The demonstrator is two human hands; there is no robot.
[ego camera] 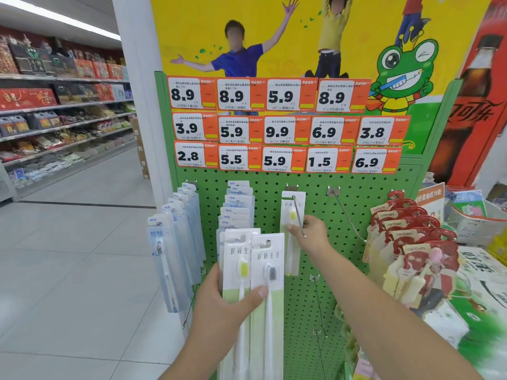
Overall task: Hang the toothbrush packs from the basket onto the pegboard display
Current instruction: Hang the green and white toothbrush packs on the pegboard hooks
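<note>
A white toothbrush pack (291, 231) hangs on a metal hook (299, 215) in the middle of the green pegboard (343, 215). The right hand (310, 234) reaches up to it and pinches its side with thumb and fingers, just beside the tip of the hook. Nearer, the left hand (222, 305) grips a small bunch of packs (252, 283), thumb across the front. The front two show a yellow brush and a grey brush. To the left hang rows of clear blue packs (175, 250). To the right hang red packs (411, 237), and one bare hook (347, 215) sticks out between. Orange price tags (285, 127) sit in rows above. Far left is a shop aisle with full shelves (63, 119).
</note>
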